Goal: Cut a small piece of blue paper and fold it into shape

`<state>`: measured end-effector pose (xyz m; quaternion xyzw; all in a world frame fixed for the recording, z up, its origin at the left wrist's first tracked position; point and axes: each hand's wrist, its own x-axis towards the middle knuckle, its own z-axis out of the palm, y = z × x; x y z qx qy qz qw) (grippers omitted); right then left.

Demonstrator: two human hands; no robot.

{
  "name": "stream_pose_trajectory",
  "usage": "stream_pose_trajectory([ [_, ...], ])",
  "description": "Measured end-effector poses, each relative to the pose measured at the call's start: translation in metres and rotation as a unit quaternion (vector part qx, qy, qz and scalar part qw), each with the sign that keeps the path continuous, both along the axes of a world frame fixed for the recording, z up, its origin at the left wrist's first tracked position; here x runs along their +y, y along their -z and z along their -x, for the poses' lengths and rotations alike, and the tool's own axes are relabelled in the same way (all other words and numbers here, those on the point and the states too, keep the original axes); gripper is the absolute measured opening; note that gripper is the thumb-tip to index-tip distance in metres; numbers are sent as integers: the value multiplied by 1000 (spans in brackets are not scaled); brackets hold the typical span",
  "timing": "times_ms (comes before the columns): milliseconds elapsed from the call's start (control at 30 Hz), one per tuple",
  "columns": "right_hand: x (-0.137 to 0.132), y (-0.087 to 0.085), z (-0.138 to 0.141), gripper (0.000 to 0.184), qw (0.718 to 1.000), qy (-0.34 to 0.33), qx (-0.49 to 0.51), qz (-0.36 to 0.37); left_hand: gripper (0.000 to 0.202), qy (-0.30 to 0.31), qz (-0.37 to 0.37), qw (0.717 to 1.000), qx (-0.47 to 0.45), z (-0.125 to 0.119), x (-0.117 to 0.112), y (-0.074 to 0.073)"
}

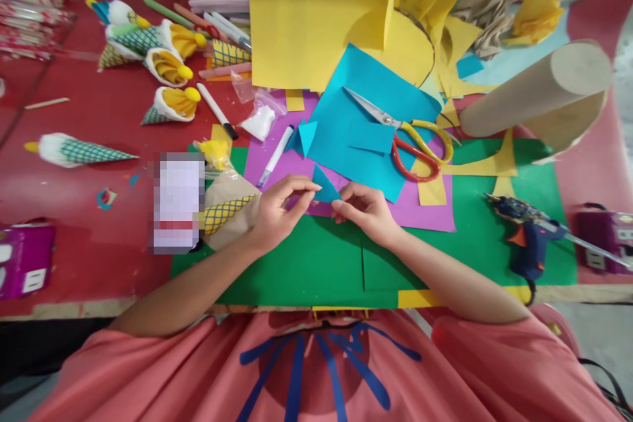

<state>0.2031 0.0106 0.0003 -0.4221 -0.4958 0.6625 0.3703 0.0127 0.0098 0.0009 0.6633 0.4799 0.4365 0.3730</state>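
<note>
Both hands meet at the middle of the table over a small blue paper triangle point(326, 192). The left hand point(277, 210) pinches the triangle's left corner between thumb and fingertips, and the right hand point(366, 208) pinches its lower right edge, so both grips are closed on the paper. The triangle sits above a purple paper sheet point(425, 211) that lies on a green paper sheet point(306, 264).

At one o'clock from the hands, scissors with yellow and red handles point(413, 138) lie on a large blue paper sheet point(366, 112). At three o'clock lies a blue hot glue gun point(529, 241). At eleven o'clock lies a white marker pen point(275, 156), with paper cones in a yellow lattice pattern point(158, 59) farther off. At nine o'clock a blurred-out patch point(178, 201) hides whatever is there; no writing is readable anywhere.
</note>
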Motion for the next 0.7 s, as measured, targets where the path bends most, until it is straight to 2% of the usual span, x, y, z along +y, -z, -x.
stream_pose_trajectory([
  [133, 2, 1, -1, 35, 996, -66, -56, -22, 14, 25, 12, 1000, -1, 0, 2, -1],
  [333, 5, 1, -3, 31, 998, -59, -37, -8, 23, 66, 98, 992, -44, -2, -1, -1],
  [467, 6, 1, -4, 30, 997, -80, -22, -8, 25, 68, 99, 992, -38, -1, -3, -1],
  [700, 5, 0, -1, 30, 998, -60, -20, -17, 31, 69, 92, 993, -33, -2, -1, 0],
])
